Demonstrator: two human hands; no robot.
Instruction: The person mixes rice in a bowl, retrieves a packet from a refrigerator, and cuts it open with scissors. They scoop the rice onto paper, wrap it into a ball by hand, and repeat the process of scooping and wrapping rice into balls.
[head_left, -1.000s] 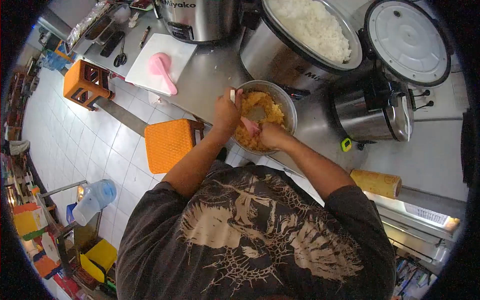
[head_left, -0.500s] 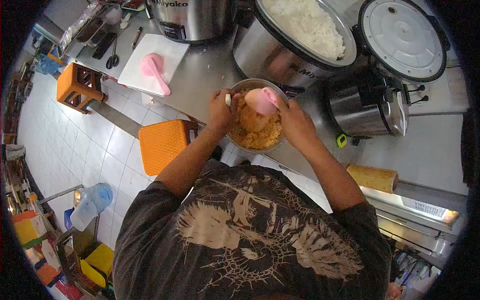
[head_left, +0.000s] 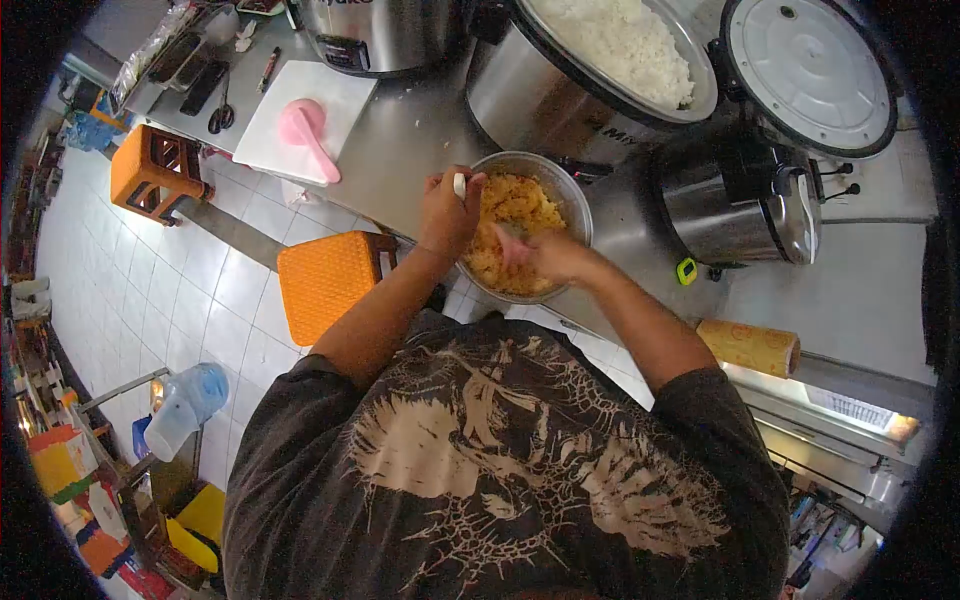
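A round metal bowl [head_left: 580,215] of orange-yellow rice [head_left: 515,200] stands at the steel counter's front edge. My left hand [head_left: 450,212] is closed at the bowl's left rim, with a small white piece showing between its fingers; whether that is a handle or something else I cannot tell. Inside the bowl, my right hand [head_left: 560,257] is closed on a pink scoop [head_left: 512,247], whose head touches the rice. Behind the bowl, a large open cooker [head_left: 540,95] holds white rice [head_left: 620,45].
A second pink scoop [head_left: 303,125] lies on a white board [head_left: 345,100] at left. Around the counter are scissors [head_left: 222,118], a closed cooker [head_left: 385,35], another cooker [head_left: 715,205], a green timer [head_left: 686,271] and a yellow roll [head_left: 748,347]. Orange stools [head_left: 325,285] stand at left.
My right hand has moved down and left, lowering the pink scoop from above the bowl into the rice. My left hand stays at the rim. The bowl has shifted slightly.
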